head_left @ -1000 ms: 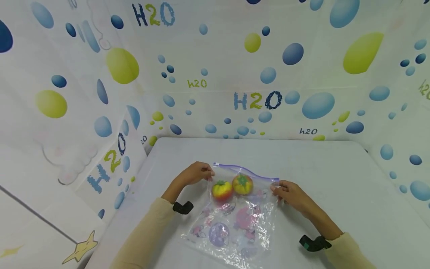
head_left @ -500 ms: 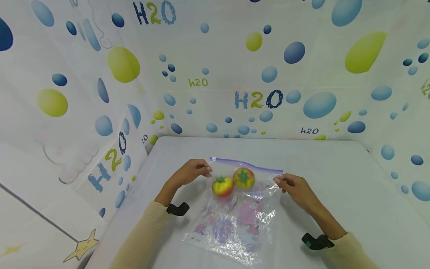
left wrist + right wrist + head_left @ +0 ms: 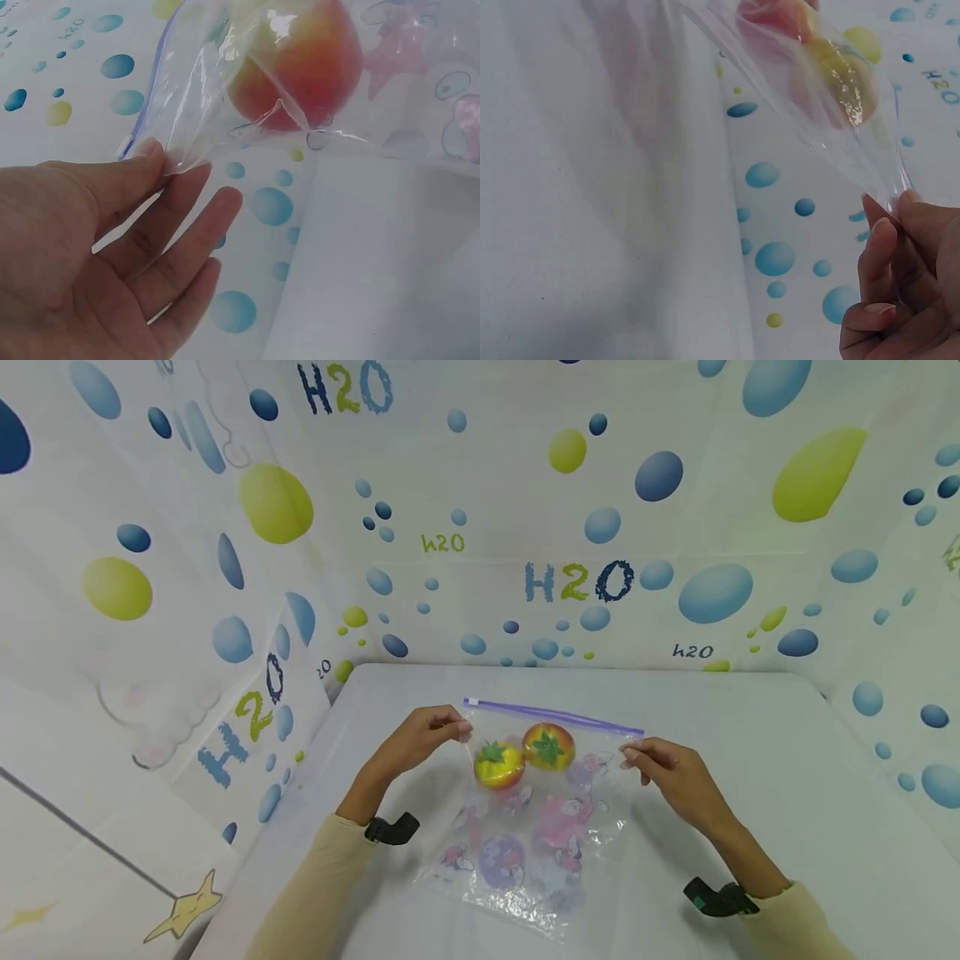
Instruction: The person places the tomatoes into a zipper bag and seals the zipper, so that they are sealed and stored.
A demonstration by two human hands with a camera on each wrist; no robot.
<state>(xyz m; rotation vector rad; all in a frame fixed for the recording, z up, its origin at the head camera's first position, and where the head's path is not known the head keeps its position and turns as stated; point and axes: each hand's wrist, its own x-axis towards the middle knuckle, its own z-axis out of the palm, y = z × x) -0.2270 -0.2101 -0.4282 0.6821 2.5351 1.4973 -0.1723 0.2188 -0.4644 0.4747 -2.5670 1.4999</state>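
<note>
Between both hands a clear slider zip bag with pink and purple printed figures is stretched over the table. Its purple zip strip runs along the far edge, with the white slider at the left end. Inside, near the strip, sit two yellow-and-red fruits with green leafy tops, a left fruit and a right fruit. My left hand pinches the bag's upper left corner between thumb and index finger, other fingers apart. With thumb and fingertips, my right hand pinches the upper right corner.
A white table lies under the bag. Behind and at the left stand white sheets printed with blue and green drops and H2O lettering. Black wrist cameras, such as the left one, sit below each hand.
Both hands have lifted the bag's zip edge up and away and drawn slightly apart, so the strip is now straighter. The fruits have shifted with it. Both corners stay pinched.
</note>
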